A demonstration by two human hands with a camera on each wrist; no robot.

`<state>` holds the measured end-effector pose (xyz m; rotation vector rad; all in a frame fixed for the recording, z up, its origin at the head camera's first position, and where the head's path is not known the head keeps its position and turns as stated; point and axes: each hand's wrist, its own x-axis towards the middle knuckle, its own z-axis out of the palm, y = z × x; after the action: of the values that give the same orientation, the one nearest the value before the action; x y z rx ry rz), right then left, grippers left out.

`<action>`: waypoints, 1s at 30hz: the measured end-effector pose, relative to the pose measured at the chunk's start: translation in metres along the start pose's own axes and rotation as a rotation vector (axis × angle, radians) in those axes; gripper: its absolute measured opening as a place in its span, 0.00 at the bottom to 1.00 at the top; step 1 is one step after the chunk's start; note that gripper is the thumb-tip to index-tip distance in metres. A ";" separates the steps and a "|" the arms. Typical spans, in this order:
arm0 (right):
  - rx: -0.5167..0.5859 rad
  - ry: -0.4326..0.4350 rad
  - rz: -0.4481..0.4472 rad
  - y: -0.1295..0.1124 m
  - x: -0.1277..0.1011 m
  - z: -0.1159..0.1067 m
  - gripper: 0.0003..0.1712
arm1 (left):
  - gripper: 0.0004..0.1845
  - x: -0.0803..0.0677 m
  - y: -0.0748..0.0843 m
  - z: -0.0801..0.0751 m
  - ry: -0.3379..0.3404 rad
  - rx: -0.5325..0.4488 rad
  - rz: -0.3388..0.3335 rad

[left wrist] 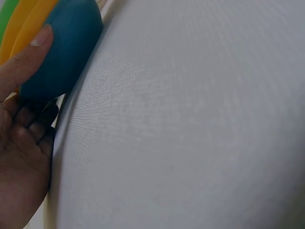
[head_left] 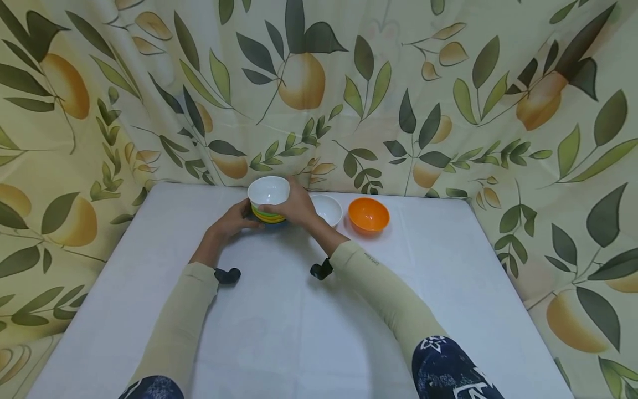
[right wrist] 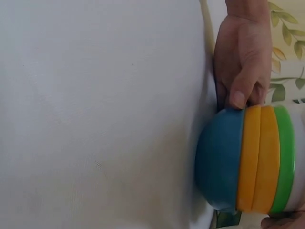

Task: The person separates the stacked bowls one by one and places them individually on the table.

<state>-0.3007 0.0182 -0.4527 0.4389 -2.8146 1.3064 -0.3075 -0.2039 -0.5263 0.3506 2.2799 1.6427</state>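
Observation:
A stack of nested bowls (head_left: 268,215) stands at the far middle of the white table (head_left: 299,321). From the bottom up they are blue (right wrist: 219,162), orange-yellow (right wrist: 259,157) and green (right wrist: 285,157), with a white bowl (head_left: 269,191) on top. My left hand (head_left: 234,220) holds the stack's left side, its thumb (left wrist: 28,52) pressed on the blue bowl (left wrist: 66,47). My right hand (head_left: 298,206) curls round the right side, just under the white bowl's rim. Only a fingertip of that hand (right wrist: 286,222) shows in the right wrist view.
A small white bowl (head_left: 327,209) and an orange bowl (head_left: 368,215) sit just right of the stack. A leaf-and-fruit patterned curtain (head_left: 448,100) closes in the back and both sides of the table.

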 end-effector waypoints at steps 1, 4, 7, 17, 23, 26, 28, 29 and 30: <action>0.000 -0.002 -0.003 0.000 0.001 0.000 0.63 | 0.59 0.000 0.000 -0.001 0.003 0.002 -0.003; -0.008 -0.004 -0.003 0.001 0.002 0.001 0.62 | 0.59 -0.001 -0.001 -0.001 0.005 -0.003 -0.018; -0.015 0.000 0.003 0.002 0.002 0.002 0.61 | 0.59 -0.001 -0.001 -0.001 0.002 -0.017 -0.025; 0.014 0.034 -0.011 -0.001 0.001 0.002 0.60 | 0.58 0.001 0.000 -0.001 -0.001 -0.007 0.002; 0.036 0.054 -0.042 -0.007 0.000 0.000 0.60 | 0.58 0.001 -0.001 -0.002 0.001 -0.003 0.017; 0.034 0.058 -0.045 -0.008 -0.001 0.000 0.60 | 0.58 0.001 -0.002 -0.002 0.000 0.001 0.017; 0.037 0.060 -0.043 -0.009 -0.001 0.000 0.60 | 0.58 0.001 -0.003 -0.001 0.003 0.001 0.011; 0.041 0.061 -0.043 -0.009 -0.001 0.000 0.60 | 0.58 0.001 -0.003 -0.001 0.004 0.010 0.009; 0.047 0.062 -0.044 -0.010 -0.001 0.000 0.60 | 0.58 0.001 -0.003 -0.001 0.003 0.018 0.009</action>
<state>-0.2971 0.0122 -0.4458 0.4498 -2.7130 1.3562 -0.3091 -0.2051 -0.5286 0.3635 2.2997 1.6292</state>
